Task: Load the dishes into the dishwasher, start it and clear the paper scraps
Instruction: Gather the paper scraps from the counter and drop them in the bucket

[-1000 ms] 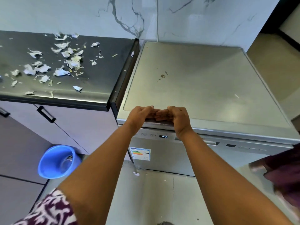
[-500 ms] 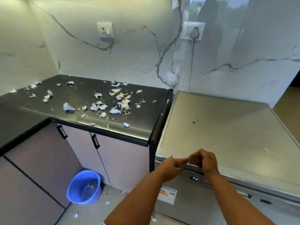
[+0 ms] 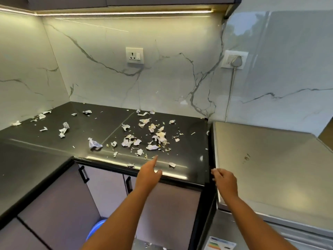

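In the head view, both our hands have come off the front lip of the silver steel dishwasher (image 3: 270, 168). Our left hand (image 3: 147, 175) reaches out, fingers straight and empty, toward the torn white paper scraps (image 3: 153, 136) strewn over the glossy black countertop (image 3: 45, 150). Our right hand (image 3: 224, 181) hangs relaxed, holding nothing. We judge the loading is done and the scrap-clearing is starting.

Counts: 1 dishwasher (image 3: 270, 168), 1 surface (image 3: 45, 159), 2 sockets (image 3: 134, 55), 1 plug (image 3: 236, 60) in the right one. 2 handles (image 3: 83, 174). 1 blue tub (image 3: 95, 230). 1 energy label (image 3: 222, 245). 1 light strip (image 3: 122, 13). Scraps (image 3: 152, 147): dozens, too many and too small for an exact count. 2 grips: left grip (image 3: 147, 175), right grip (image 3: 223, 179).
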